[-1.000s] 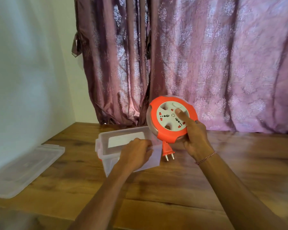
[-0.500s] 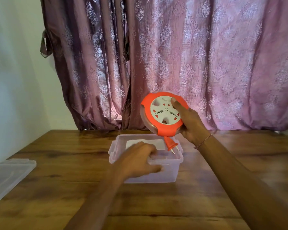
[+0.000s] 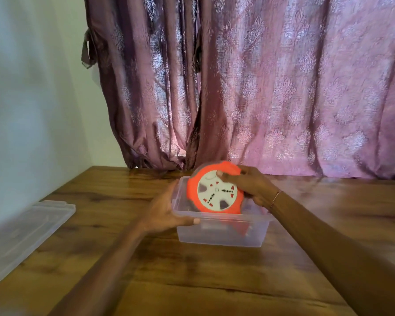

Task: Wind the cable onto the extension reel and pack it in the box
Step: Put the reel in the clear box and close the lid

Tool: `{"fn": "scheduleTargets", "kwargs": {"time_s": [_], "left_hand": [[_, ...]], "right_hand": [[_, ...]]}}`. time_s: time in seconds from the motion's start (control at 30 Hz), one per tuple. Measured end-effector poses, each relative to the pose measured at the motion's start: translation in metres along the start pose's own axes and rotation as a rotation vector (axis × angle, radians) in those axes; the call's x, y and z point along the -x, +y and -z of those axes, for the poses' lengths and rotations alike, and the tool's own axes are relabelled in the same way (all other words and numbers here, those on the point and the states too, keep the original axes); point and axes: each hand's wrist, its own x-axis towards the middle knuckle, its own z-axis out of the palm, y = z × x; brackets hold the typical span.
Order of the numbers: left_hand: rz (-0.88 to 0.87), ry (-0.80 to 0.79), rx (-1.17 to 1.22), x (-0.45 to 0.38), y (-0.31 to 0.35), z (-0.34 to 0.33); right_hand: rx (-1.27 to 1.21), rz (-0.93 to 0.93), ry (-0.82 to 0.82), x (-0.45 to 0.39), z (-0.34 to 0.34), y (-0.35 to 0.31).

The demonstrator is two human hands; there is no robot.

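The right hand (image 3: 252, 187) grips an orange extension reel (image 3: 214, 190) at its upper right edge: the thumb lies across the white socket face and the other fingers curl behind the rim. The reel is tilted, its white face turned toward the camera, and its lower part sits inside a clear plastic box (image 3: 221, 233) while its upper part stands above the rim. An orange shape shows blurred through the box's near wall, below the reel; whether it is the plug cannot be told. A thin bracelet (image 3: 275, 198) circles the right wrist.

The left hand (image 3: 163, 213) holds the box at its left end. The thumb lies along the near rim, and the fingers run up the left side wall, fairly straight, pressed against the plastic.

The box stands on a brown wooden table (image 3: 192, 281), near its middle. At the table's left edge lies a clear plastic lid (image 3: 23, 236), flat and well apart from the box. Behind the table hangs a purple patterned curtain (image 3: 283, 87), and a pale wall (image 3: 32, 87) stands to the left.
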Motion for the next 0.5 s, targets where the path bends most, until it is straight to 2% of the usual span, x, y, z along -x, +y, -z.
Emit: {"fn": "scheduleTargets", "kwargs": {"time_s": [0.1,0.3,0.4,0.5], "left_hand": [[0.033,0.033,-0.015,0.0006,-0.0060,-0.0028],[0.034,0.052,0.039,-0.0025,-0.0103,-0.0070],[0.056,0.053,0.029,-0.0028,-0.0074,-0.0065],[0.077,0.046,0.021,-0.0036,-0.0096,-0.0067]], "right_hand": [[0.108,-0.083,-0.109,0.0003,-0.0049,0.0068],[0.060,-0.237,-0.297,-0.0035,-0.0043,0.0067],[0.119,-0.284,-0.316,-0.0071,-0.0065,0.0073],[0.298,-0.273,-0.304,-0.0084,-0.0098,0.0082]]}}
